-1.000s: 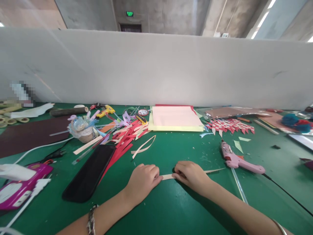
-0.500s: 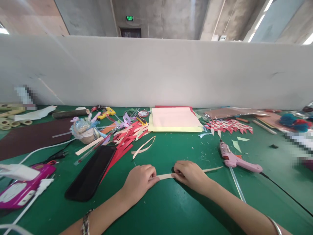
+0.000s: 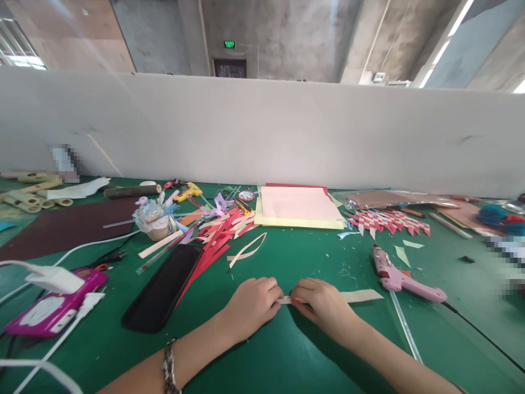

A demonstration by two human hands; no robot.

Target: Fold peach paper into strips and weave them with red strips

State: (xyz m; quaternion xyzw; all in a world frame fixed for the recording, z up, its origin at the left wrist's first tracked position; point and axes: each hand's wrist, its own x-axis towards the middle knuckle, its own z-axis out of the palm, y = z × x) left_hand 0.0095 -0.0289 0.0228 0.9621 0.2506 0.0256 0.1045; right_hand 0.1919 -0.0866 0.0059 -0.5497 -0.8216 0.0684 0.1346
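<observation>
Between my two hands runs a narrow cream paper strip [image 3: 363, 296], just above or on the green table. My left hand [image 3: 255, 304] is closed on its left part, fingers pressed together. My right hand [image 3: 322, 307] pinches it a short way to the right, and the strip's tapered end sticks out past that hand. Only a small stretch shows in the gap between the hands. A looped cream strip [image 3: 248, 253] lies beyond my left hand. To the right of my right hand rests a pink hot glue gun [image 3: 404, 282] with a clear glue stick in it.
A black case [image 3: 164, 287] and red paper strips [image 3: 207, 262] lie at left, near a magenta power strip [image 3: 57, 306] with white cables. Stacked paper sheets [image 3: 295, 205] sit at the back. A woven red-and-white paper piece [image 3: 389, 221] lies back right, before a pale partition [image 3: 262, 131].
My left hand has moved right, closer to my right hand, so less strip shows between them. The strip's right end now shows its broader face. The camera view has shifted slightly.
</observation>
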